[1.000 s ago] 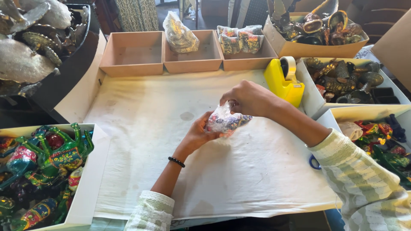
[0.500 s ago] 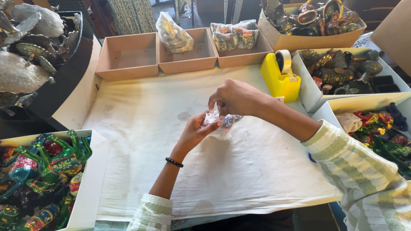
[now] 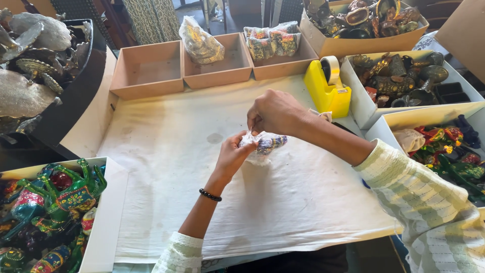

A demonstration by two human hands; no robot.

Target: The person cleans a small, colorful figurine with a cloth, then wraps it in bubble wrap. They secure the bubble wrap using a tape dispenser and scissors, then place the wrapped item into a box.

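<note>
In the head view, a small painted figurine wrapped in clear plastic (image 3: 267, 144) is held just above the white cloth (image 3: 283, 202) that covers the counter. It is cradled from below by the left hand (image 3: 233, 154), whose fingers (image 3: 248, 146) are curled against the wrapped end, while the plastic at the top is pinched by the pressed-together fingers (image 3: 255, 124) of the right hand (image 3: 275, 112). The step is judged to be the closing of the wrap; it is best done with the loose plastic drawn tight and kept pinched while the piece is steadied underneath. A yellow tape dispenser (image 3: 327, 88) stands just beyond the right hand's fingers, and a shallow tray holding wrapped pieces (image 3: 275, 48) lies further beyond them.
</note>
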